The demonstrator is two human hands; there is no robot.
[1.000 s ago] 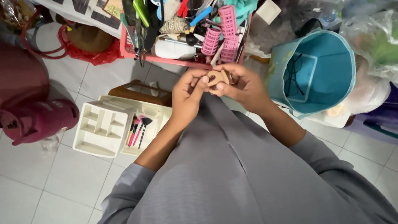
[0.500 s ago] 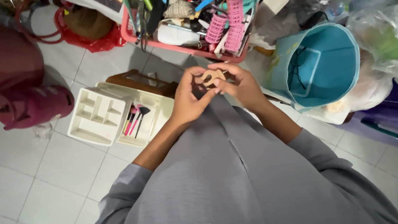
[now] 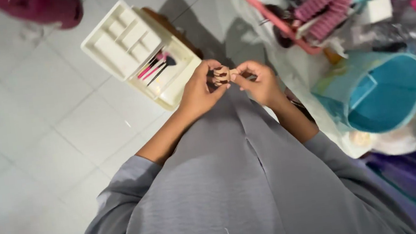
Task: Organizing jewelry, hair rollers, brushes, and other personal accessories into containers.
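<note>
Both my hands meet in front of my grey garment and pinch a small tan hair claw clip (image 3: pixel 222 74) between their fingertips. My left hand (image 3: pixel 198 90) grips its left side and my right hand (image 3: pixel 260 80) holds its right end. The clip's teeth show between the fingers. Just beyond my hands on the floor lies a cream divided organizer tray (image 3: pixel 118 35) with a few pink and black makeup brushes (image 3: pixel 155 67) in one compartment.
A pink basket (image 3: pixel 281 20) packed with pink hair rollers (image 3: pixel 329 4) and oddments stands at the upper right. A teal fabric bin (image 3: pixel 385 92) sits to the right, plastic bags beyond it. A maroon jug (image 3: pixel 44 7) is at the top left on white floor tiles.
The view has swung and tilted, so the tray and basket now lie higher and rotated. My hands have kept hold of the clip and turned it so its teeth show.
</note>
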